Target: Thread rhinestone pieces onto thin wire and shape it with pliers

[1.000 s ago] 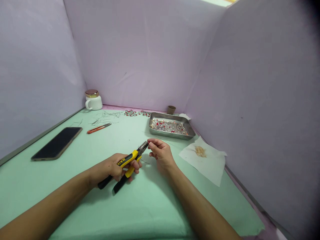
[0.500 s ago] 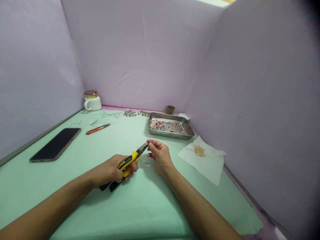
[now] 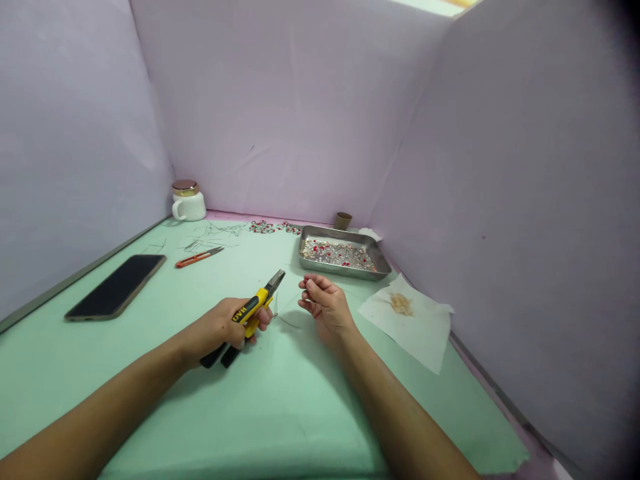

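Note:
My left hand (image 3: 226, 327) is wrapped round the yellow and black handles of a pair of pliers (image 3: 253, 311), whose closed jaws point up and to the right. My right hand (image 3: 324, 305) is just right of the jaws, fingers curled and pinched on a thin wire (image 3: 289, 313) that runs down toward the green mat. A small gap separates the jaws from my right fingertips. Both forearms rest low over the mat.
A steel tray (image 3: 376, 259) of red and silver beads lies behind my hands. White paper (image 3: 425, 327) with tan bits lies right. A phone (image 3: 116, 287), orange snips (image 3: 198, 256), loose wires, beads, a white mug (image 3: 189, 202) and a small cup (image 3: 343, 219) are farther back. Lilac walls enclose the mat.
The pliers' jaws have come away from my right fingertips and swung left and up; the handles are squeezed closer together. My right hand stayed in place.

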The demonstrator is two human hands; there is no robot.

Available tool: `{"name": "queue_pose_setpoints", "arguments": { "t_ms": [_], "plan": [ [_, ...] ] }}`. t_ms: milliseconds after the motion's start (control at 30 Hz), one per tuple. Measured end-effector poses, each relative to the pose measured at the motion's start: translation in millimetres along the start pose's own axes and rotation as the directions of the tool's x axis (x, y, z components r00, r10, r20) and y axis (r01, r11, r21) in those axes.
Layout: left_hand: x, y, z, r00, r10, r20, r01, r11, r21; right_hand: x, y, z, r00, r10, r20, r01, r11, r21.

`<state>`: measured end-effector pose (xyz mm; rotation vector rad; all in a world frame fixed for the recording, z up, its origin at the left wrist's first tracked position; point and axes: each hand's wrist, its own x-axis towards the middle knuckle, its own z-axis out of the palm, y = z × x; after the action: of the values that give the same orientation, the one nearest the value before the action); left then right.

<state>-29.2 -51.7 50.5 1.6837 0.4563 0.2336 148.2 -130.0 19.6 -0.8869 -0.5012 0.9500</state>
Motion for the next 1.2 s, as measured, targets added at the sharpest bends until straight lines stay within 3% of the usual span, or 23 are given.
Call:
{"name": "queue_pose_setpoints", "arguments": {
  "t_ms": [133,633,1000,1200],
  "plan": [
    [0.7,-0.1,1.6,0.999,0.029,0.033,-0.029,1.0,0.003,-0.9,-1.2,1.1,1.0,0.015,0.01,-0.015,1.0,-0.013],
    [-2.0,2.5,2.5,0.996,0.081,0.024,-0.084,0.915,0.395,-0.8,-0.5,0.2,0.998,0.024,0.05,-0.024,1.0,0.008],
    [-4.0,2.9,5.2,0.996,0.084,0.023,-0.085,0.894,0.439,-1.1,1.1,0.8,0.999,0.027,0.04,-0.026,1.0,-0.017],
    [-5.5,8.7,3.4,0.997,0.043,0.064,-0.063,0.926,0.372,-2.3,1.7,2.6,0.999,-0.011,0.041,0.013,0.999,-0.049]
  ]
}}
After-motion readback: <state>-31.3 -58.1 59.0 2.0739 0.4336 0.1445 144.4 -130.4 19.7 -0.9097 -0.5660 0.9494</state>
